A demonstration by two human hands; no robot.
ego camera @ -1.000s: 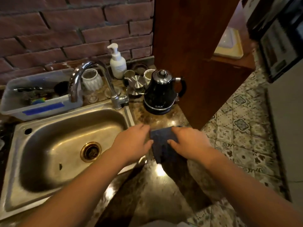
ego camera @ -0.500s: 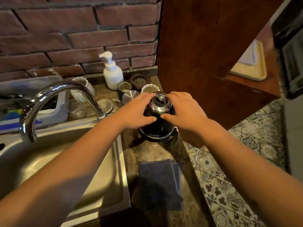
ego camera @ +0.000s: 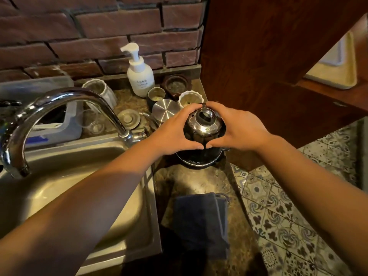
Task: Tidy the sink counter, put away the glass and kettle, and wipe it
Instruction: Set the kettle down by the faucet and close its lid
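A black kettle [ego camera: 203,127] with a shiny steel lid stands on its round base at the right end of the stone counter [ego camera: 201,182]. My left hand [ego camera: 175,130] wraps its left side and my right hand [ego camera: 237,128] wraps its right side, thumbs touching in front. A folded dark blue cloth [ego camera: 201,224] lies on the counter nearer to me, free of both hands. A clear glass [ego camera: 92,122] stands behind the tap [ego camera: 59,108], partly hidden by it.
The steel sink [ego camera: 83,188] fills the left. Behind the kettle stand a white soap pump bottle [ego camera: 140,74], a steel lid [ego camera: 165,111], small cups and a white ribbed cup [ego camera: 99,92]. A plastic tub [ego camera: 49,108] sits far left. A wooden cabinet [ego camera: 268,66] rises right; tiled floor below.
Both hands let go of the blue cloth, left it on the counter, and moved up to the kettle. They now clasp it more tightly than half a second ago.
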